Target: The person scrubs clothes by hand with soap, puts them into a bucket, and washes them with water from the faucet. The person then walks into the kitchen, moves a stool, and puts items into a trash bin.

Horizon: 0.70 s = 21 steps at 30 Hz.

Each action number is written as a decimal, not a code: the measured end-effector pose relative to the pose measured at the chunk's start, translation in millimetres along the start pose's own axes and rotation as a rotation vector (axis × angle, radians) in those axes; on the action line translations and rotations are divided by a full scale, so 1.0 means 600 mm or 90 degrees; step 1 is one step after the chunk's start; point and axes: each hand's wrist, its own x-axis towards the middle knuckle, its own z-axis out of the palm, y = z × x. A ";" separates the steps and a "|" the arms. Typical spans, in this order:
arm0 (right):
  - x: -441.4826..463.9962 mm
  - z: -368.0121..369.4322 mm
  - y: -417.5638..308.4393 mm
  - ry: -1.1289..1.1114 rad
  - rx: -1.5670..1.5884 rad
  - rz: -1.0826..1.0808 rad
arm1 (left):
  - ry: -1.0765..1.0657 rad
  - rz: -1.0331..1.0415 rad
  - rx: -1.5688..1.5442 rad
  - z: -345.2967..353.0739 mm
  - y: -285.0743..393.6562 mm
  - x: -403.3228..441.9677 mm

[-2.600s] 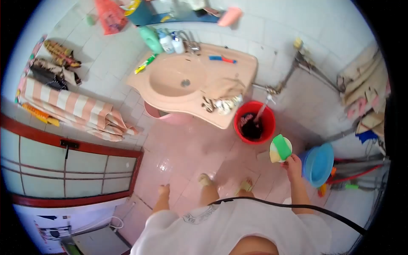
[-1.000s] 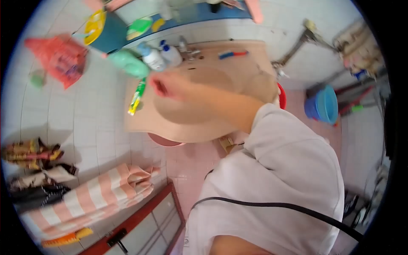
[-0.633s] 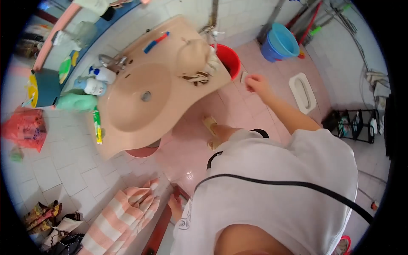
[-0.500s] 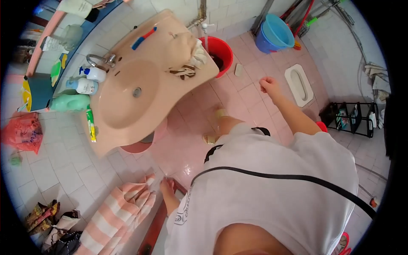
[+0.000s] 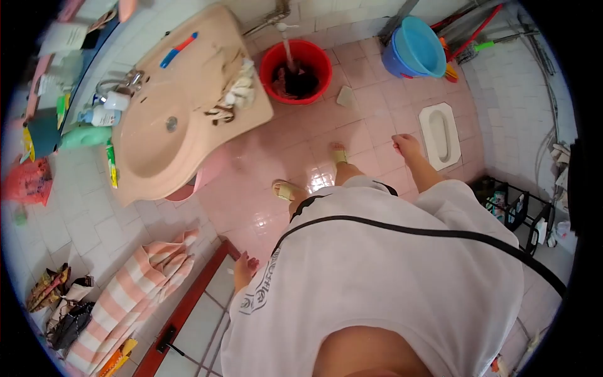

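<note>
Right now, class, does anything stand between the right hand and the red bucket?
Nothing visible blocks the way from the right hand to the red bucket. Tiled floor lies between, with a pale object on it, near the bucket and close to the direct line.

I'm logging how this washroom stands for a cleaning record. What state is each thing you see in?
Left hand: partly open, nothing visible in it
Right hand: loosely curled, nothing visible in it
Squat toilet: uncovered
Door: open or shut, cannot tell
Tap: apparently running
Red bucket: upright, dark cloth inside
Sink: no standing water visible
Striped towel: hanging
</note>
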 end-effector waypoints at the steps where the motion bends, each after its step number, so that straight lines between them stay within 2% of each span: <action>1: 0.025 -0.015 -0.002 0.002 -0.001 0.007 | -0.038 0.057 0.062 0.028 0.004 -0.055; 2: 0.058 -0.027 0.008 -0.013 -0.094 -0.050 | -0.076 0.114 0.126 0.059 0.015 -0.094; 3: 0.078 -0.038 0.011 -0.030 -0.185 -0.104 | -0.072 0.111 0.135 0.086 0.025 -0.102; 5: 0.111 -0.057 0.007 -0.038 -0.176 -0.070 | -0.154 0.159 0.299 0.146 0.059 -0.109; 7: 0.138 -0.061 0.007 -0.049 -0.169 -0.040 | -0.144 0.255 0.321 0.210 0.092 -0.116; 9: 0.165 -0.058 0.018 0.002 -0.114 0.045 | -0.151 0.473 0.438 0.267 0.129 -0.103; 11: 0.157 -0.045 0.013 0.001 -0.114 0.037 | -0.127 0.680 0.580 0.356 0.188 -0.186; 13: 0.149 -0.017 0.010 0.008 -0.112 0.023 | -0.156 0.906 0.621 0.430 0.231 -0.210; 15: 0.143 -0.001 0.014 0.011 -0.143 -0.021 | -0.179 1.051 0.622 0.511 0.264 -0.282; 16: 0.137 0.002 0.013 0.016 -0.151 -0.021 | -0.185 1.046 0.616 0.541 0.279 -0.303; 18: 0.137 0.016 0.004 -0.021 -0.183 -0.039 | -0.222 1.183 0.697 0.597 0.310 -0.332; 19: 0.143 0.021 0.002 -0.018 -0.181 -0.034 | -0.228 1.183 0.702 0.615 0.323 -0.341; 21: 0.160 0.028 0.008 -0.040 -0.231 -0.056 | -0.202 1.323 0.797 0.646 0.345 -0.353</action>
